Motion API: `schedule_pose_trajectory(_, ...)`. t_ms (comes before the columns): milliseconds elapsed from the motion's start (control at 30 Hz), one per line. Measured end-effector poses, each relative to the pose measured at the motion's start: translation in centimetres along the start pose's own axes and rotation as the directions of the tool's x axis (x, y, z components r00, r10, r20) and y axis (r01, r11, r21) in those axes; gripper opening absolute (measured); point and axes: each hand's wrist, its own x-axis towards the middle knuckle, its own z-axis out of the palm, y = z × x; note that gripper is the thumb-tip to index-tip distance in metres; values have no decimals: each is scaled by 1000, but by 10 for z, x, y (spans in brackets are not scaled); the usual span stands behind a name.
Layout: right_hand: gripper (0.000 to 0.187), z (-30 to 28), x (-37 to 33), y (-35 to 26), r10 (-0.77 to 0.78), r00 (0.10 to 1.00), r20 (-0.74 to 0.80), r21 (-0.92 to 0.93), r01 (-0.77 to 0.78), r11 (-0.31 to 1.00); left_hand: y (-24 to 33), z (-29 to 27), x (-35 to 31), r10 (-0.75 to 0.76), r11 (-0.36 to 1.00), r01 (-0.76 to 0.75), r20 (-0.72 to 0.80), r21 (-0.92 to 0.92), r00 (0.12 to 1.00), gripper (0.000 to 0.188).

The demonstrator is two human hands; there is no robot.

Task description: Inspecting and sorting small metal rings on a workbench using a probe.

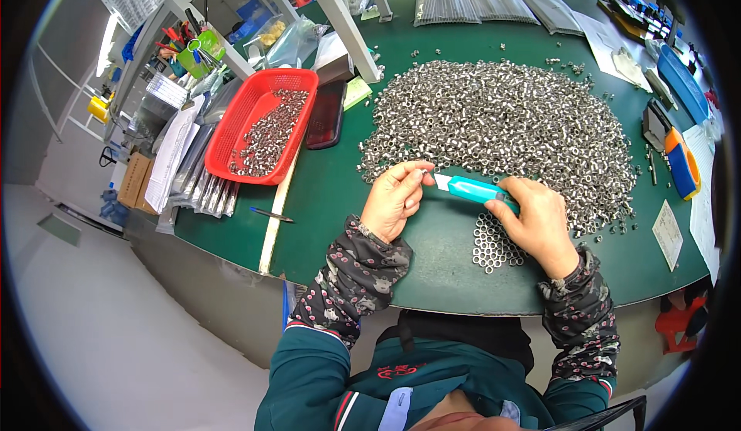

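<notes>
A teal utility knife [472,190] with its blade out lies in my right hand [540,226], the fingers wrapped round its handle. The blade points left at the fingertips of my left hand [395,199]. Those fingertips are pinched on a small metal ring [424,172], mostly hidden by them. Behind both hands spreads a large heap of small metal rings [498,114]. A flat cluster of rings [492,246] stands close together on the green table [432,269], just below my right hand.
To the left, a red plastic basket [236,118] holds more metal pieces. Near it lie a dark phone [326,114], a pen [272,215] and bagged stacks [202,172]. On the right are an orange-and-blue tape dispenser [682,165], a card [668,234] and a blue tray [682,84].
</notes>
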Motion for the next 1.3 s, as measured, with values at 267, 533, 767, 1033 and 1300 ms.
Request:
schedule_pose_trajectory(267, 27, 1, 0, -2, 81, 990, 119, 53, -88, 995, 0, 2, 0, 32, 999, -30, -37, 35, 999, 18)
schedule_pose_trajectory(533, 27, -2, 0, -5, 57, 988, 143, 126, -75, 989, -2, -2, 0, 3, 1000, -3, -49, -3, 999, 8)
schedule_pose_trajectory(767, 27, -1, -1, -3, 53, 983, 178, 115, -74, 991, 0, 2, -1, 8, 1000, -7, -28, 1, 1000, 8)
schedule_pose_trajectory(1033, 27, 0, -3, -4, 70, 976, 208, 134, -99, 986, -6, 2, -1, 104, 977, -99, -19, 189, 994, 9)
schedule_pose_trajectory(1300, 23, 1, -2, -12, -46, 990, -135, -46, 40, 998, -3, 0, -1, 22, 999, -24, -55, -23, 998, 6)
